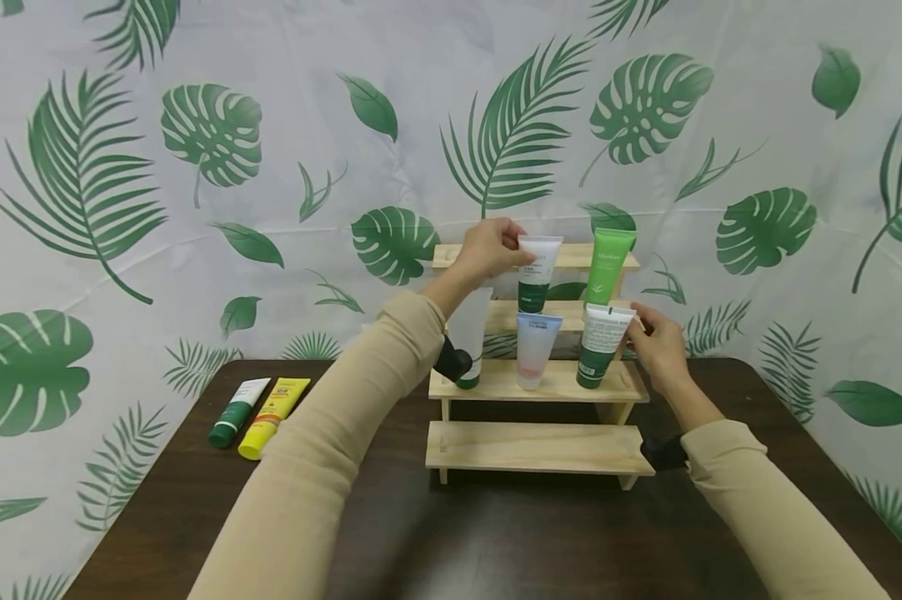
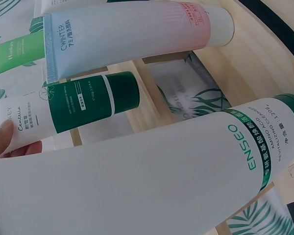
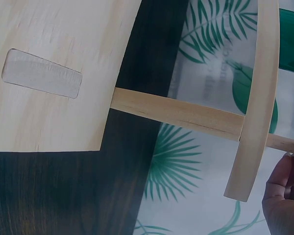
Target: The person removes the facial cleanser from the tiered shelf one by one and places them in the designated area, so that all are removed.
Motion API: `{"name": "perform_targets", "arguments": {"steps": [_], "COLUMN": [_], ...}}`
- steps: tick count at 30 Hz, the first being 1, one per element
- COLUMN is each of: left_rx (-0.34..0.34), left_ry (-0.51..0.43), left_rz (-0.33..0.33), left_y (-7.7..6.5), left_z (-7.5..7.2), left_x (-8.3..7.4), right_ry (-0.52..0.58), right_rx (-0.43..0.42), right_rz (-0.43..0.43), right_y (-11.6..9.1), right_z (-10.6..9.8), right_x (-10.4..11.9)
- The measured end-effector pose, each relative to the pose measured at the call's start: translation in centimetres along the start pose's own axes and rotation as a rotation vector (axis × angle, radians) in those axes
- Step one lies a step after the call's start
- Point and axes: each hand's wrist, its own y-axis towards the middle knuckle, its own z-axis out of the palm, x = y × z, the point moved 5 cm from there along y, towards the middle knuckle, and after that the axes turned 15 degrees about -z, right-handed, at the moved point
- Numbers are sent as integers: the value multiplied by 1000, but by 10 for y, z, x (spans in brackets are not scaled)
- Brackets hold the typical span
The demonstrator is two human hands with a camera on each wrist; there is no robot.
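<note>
My left hand [image 1: 492, 250] pinches the white top end of a white-and-green squeeze tube [image 1: 537, 273], upright at the second-highest shelf. In the left wrist view, thumb and finger hold that tube [image 2: 81, 105] by its flat end. My right hand [image 1: 659, 346] has its fingertips at the upper right edge of another white-and-green tube [image 1: 603, 340], which stands cap down on the shelf below. Between the arms, a pale blue-and-pink tube [image 1: 537, 346] and a large white tube [image 2: 137, 181] share this lower shelf. A bright green tube [image 1: 607, 265] stands behind, at the right.
A tiered wooden rack [image 1: 537, 446] stands on the dark table [image 1: 541, 533], its lowest step in front. A small white-and-green tube [image 1: 238, 411] and a yellow tube [image 1: 274, 417] lie at the table's left. A leaf-print cloth [image 1: 308, 108] hangs behind.
</note>
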Motion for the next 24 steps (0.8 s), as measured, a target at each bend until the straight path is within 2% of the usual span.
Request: {"name": "perform_targets", "arguments": {"steps": [9,15,19,24], "left_rx": [-9,-30,-55,-97], "left_ry": [18,10,-41,-152], "left_rz": [14,64,71,84], "left_y": [-4,-11,-15,-20], "left_z": [-4,-16,-29,-50], "left_x": [3,-1,-2,2], "right_ry": [8,28,34,27], "right_rx": [8,3,3,7], "right_rz": [8,-8,-4,2], "right_y": [-2,-2,-1,-1], "right_z": [5,4,3,0], "right_x": [-2,-2,-1,0]}}
